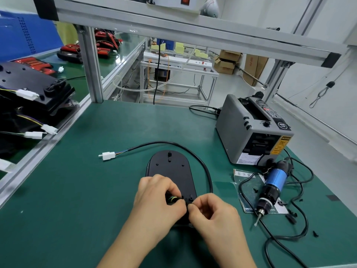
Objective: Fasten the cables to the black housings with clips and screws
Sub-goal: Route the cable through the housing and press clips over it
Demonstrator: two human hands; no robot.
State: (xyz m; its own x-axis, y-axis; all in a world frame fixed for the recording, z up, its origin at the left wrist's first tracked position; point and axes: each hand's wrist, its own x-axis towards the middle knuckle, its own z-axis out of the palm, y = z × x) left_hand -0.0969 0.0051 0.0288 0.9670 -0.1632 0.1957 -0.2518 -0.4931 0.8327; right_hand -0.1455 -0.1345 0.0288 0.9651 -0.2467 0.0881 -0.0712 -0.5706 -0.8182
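Left hand (160, 198), knuckles up and fingers curled, grips the cable (211, 184) by its coloured wires at the near end of the black housing (170, 171), which lies flat on the green mat (77, 190), while the right hand (212, 213), touching the left, pinches a small black part (190, 205) too small to identify.

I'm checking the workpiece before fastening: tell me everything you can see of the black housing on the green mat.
The black housing is a flat, elongated oval plate, seemingly matte plastic, with small posts and holes on top. It lies on the green mat. Both hands cover its near end: the left hand grips coloured wires there, the right hand's fingers curl beside them.
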